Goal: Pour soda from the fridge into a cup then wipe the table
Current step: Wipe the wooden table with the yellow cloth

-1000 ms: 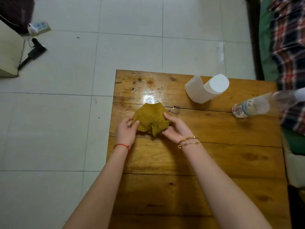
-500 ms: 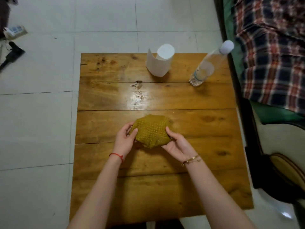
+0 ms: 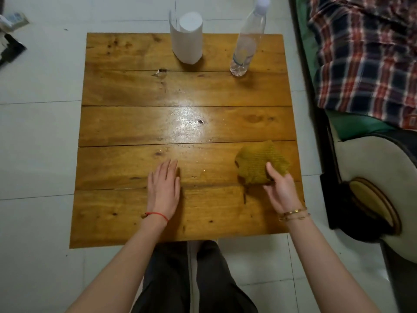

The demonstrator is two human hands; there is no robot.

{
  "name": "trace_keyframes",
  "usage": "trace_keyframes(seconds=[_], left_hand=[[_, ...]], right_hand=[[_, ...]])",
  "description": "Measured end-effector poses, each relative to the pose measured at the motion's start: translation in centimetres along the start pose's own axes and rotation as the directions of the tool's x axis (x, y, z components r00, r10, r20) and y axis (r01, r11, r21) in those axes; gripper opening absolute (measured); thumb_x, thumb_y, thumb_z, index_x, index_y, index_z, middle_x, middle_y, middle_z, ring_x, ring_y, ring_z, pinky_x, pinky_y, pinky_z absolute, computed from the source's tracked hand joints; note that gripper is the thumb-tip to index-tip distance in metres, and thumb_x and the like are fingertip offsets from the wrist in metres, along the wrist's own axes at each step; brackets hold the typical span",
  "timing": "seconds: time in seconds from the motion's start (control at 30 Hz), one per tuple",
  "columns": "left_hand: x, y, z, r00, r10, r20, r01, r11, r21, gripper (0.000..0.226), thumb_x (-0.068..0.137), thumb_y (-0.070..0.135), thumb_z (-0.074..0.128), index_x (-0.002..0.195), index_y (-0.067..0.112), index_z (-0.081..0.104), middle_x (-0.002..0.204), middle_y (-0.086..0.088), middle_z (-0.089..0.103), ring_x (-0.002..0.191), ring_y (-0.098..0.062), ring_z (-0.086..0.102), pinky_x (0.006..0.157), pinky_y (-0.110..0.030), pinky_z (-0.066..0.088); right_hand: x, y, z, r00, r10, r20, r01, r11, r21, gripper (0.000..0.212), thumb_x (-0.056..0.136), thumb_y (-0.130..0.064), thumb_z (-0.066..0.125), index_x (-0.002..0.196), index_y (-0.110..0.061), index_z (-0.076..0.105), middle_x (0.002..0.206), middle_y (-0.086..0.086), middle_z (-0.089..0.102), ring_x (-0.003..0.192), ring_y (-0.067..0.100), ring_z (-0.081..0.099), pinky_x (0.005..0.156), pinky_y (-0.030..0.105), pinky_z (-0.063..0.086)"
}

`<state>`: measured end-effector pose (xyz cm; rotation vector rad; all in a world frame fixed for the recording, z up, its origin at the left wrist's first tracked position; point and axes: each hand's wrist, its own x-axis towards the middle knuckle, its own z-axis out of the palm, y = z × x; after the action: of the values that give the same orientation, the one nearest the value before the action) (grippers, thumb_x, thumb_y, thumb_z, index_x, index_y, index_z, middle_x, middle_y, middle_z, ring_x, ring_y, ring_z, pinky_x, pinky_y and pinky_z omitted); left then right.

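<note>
Left hand (image 3: 164, 190): flat on the brown wooden plank table (image 3: 126, 123), fingers straight and together, holding nothing.
White paper cup (image 3: 188, 38): upright near the far edge.
Clear plastic bottle with white cap (image 3: 247, 39): standing right of the cup, apart from it.
Mustard-yellow knitted cloth (image 3: 261, 162): bunched near the table's right edge.
Right hand (image 3: 279, 188): thumb and fingers pinching the cloth's near side.

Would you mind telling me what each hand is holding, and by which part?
The right hand grips the yellow cloth by its near edge, thumb on top. The left hand holds nothing; it lies flat on the table.
</note>
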<state>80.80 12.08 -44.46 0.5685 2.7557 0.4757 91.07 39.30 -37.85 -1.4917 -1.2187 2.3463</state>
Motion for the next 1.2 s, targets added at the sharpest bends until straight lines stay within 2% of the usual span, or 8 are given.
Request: trace_keyframes(seconds=[0.23,0.43,0.53,0.6,0.67,0.73,1.0,1.2], left_hand=[[-3.4,0.5,0.6,1.000,0.009,0.022,-0.009,1.000,0.024,0.053,0.100,0.023,0.039,0.151,0.016,0.029,0.158,-0.008,0.029,0.149,-0.026,0.019,0.120,-0.055,0.011],[-4.8,0.3,1.4,0.998,0.021,0.052,-0.023,0.999,0.034,0.058,0.100,0.025,0.036,0.155,0.017,0.019,0.161,-0.006,0.021,0.151,-0.023,0.009,0.121,-0.055,0.005],[-5.1,0.0,1.9,0.998,0.033,0.049,-0.035,0.998,0.045,0.060,0.100,0.024,0.038,0.155,0.017,0.016,0.162,-0.006,0.017,0.151,-0.023,0.006,0.121,-0.055,0.004],[-5.1,-0.3,2.3,0.999,0.030,0.041,-0.032,0.998,0.052,0.060,0.100,0.023,0.039,0.155,0.016,0.017,0.163,-0.007,0.016,0.151,-0.023,0.006,0.121,-0.054,0.002],[-5.0,-0.5,2.8,0.999,0.021,0.041,-0.024,0.998,0.061,0.060,0.100,0.023,0.039,0.155,0.015,0.016,0.163,-0.007,0.015,0.151,-0.023,0.005,0.121,-0.054,0.002],[-4.9,-0.7,3.2,0.999,0.020,0.046,-0.023,0.997,0.068,0.060,0.100,0.025,0.037,0.155,0.016,0.016,0.163,-0.006,0.014,0.151,-0.023,0.004,0.121,-0.054,0.002],[-3.0,-1.4,4.5,0.999,0.028,0.030,-0.031,0.995,0.094,0.061,0.101,0.027,0.035,0.156,0.017,0.011,0.164,-0.004,0.007,0.152,-0.022,0.000,0.121,-0.055,0.002],[-1.9,-2.3,4.8,1.000,0.021,0.013,-0.023,0.993,0.114,0.062,0.102,0.029,0.032,0.156,0.019,0.005,0.165,-0.002,0.001,0.152,-0.021,-0.005,0.121,-0.056,0.001]], right_hand=[[-1.4,1.0,-3.5,0.921,-0.363,-0.142,0.260,0.843,-0.471,0.024,0.095,-0.019,0.060,0.116,-0.007,0.063,0.112,0.006,0.066,0.107,0.022,0.062,0.097,0.037,0.050],[-2.6,4.1,-3.0,0.908,-0.416,0.038,0.303,0.593,-0.746,0.021,0.095,-0.023,0.059,0.075,-0.023,0.053,0.068,-0.005,0.053,0.058,0.007,0.045,0.062,0.026,0.037],[-2.9,6.8,-1.8,0.910,-0.382,0.163,0.353,0.506,-0.787,0.010,0.097,-0.015,0.056,0.100,-0.023,0.062,0.077,-0.010,0.058,0.057,-0.001,0.047,0.058,0.018,0.039],[-2.9,8.9,-1.1,0.905,-0.341,0.255,0.391,0.427,-0.815,0.035,0.094,-0.003,0.054,0.123,-0.021,0.062,0.100,-0.007,0.066,0.066,-0.006,0.052,0.061,0.010,0.043],[-2.8,11.0,-0.6,0.910,-0.281,0.304,0.392,0.345,-0.853,0.058,0.086,0.008,0.052,0.135,-0.022,0.056,0.131,0.000,0.060,0.109,0.004,0.058,0.094,0.026,0.050],[-2.7,12.7,-0.4,0.916,-0.260,0.304,0.369,0.258,-0.893,0.070,0.079,0.011,0.051,0.140,-0.025,0.049,0.147,-0.002,0.047,0.141,0.015,0.034,0.114,0.041,0.036],[-2.1,15.6,-1.2,0.782,-0.283,0.555,0.541,-0.135,-0.830,0.073,0.086,-0.051,0.050,0.150,-0.022,0.033,0.161,0.000,0.022,0.151,0.022,0.008,0.122,0.051,0.002],[0.7,15.9,-0.4,0.829,-0.353,0.434,0.369,-0.238,-0.898,0.059,0.100,-0.049,0.034,0.155,-0.032,0.016,0.165,-0.003,0.005,0.152,0.028,-0.005,0.120,0.057,0.000]])
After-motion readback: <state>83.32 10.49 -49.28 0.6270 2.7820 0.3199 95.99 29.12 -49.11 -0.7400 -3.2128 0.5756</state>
